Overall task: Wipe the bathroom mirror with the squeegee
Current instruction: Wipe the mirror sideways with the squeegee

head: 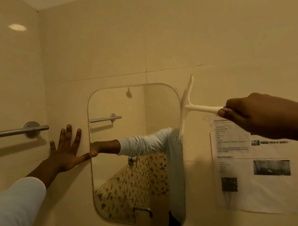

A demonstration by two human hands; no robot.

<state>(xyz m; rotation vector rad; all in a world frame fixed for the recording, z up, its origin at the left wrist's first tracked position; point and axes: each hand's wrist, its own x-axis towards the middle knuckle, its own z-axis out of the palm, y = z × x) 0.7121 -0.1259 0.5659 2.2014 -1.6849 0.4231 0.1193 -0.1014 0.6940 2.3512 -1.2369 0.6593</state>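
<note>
Jutting left from right hand [257, 114]: squeegee [186, 107]

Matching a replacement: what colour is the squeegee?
The squeegee is cream-white, under yellowish light; the head view shows it.

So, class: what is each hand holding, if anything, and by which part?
The right hand grips the white squeegee by the end of its handle. The left hand holds nothing; it lies flat and spread on the wall beside the mirror.
</note>
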